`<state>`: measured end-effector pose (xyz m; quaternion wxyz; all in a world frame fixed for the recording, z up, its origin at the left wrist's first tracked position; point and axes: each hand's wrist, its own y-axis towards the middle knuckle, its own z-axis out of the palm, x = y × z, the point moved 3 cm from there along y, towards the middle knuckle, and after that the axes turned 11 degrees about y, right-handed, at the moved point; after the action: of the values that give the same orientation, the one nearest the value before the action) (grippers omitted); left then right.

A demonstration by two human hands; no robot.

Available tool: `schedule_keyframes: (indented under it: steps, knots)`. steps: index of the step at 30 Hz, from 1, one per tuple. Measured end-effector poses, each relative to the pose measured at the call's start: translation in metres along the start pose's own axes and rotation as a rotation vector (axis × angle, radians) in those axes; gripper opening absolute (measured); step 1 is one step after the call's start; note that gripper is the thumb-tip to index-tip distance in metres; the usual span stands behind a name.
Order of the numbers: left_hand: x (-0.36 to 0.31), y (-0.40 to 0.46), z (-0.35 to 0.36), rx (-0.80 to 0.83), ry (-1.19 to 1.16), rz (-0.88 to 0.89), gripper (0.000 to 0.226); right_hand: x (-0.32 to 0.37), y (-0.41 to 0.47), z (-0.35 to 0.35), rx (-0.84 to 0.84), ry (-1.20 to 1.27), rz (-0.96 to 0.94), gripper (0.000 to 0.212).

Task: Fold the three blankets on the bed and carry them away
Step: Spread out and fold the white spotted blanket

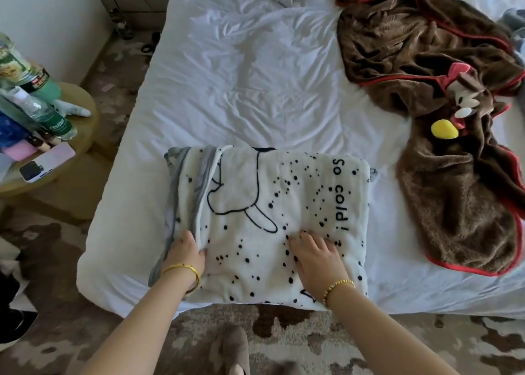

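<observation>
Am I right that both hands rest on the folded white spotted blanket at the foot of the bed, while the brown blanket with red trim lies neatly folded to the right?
Not quite. The head view shows the brown blanket lying spread out and crumpled, not folded. The rest holds: the left hand and right hand rest on the folded white spotted blanket at the foot of the bed.
</observation>
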<state>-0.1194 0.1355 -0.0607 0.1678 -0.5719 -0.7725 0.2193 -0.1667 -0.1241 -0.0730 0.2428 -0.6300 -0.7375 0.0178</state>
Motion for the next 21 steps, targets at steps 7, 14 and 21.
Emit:
schedule_keyframes:
  steps: [7,14,21]
  knots:
    - [-0.011,0.054,-0.055,-0.073,-0.356,0.016,0.056,0.038,0.057,-0.042,-0.339,0.116,-0.063,0.033]
    - [-0.039,0.127,-0.112,-0.134,-0.387,0.111,0.044,0.090,0.145,-0.059,-0.277,0.133,-0.076,0.048]
    - [-0.080,0.176,-0.127,-0.061,-0.387,0.271,0.050,0.079,0.195,-0.076,-0.295,0.138,0.009,0.039]
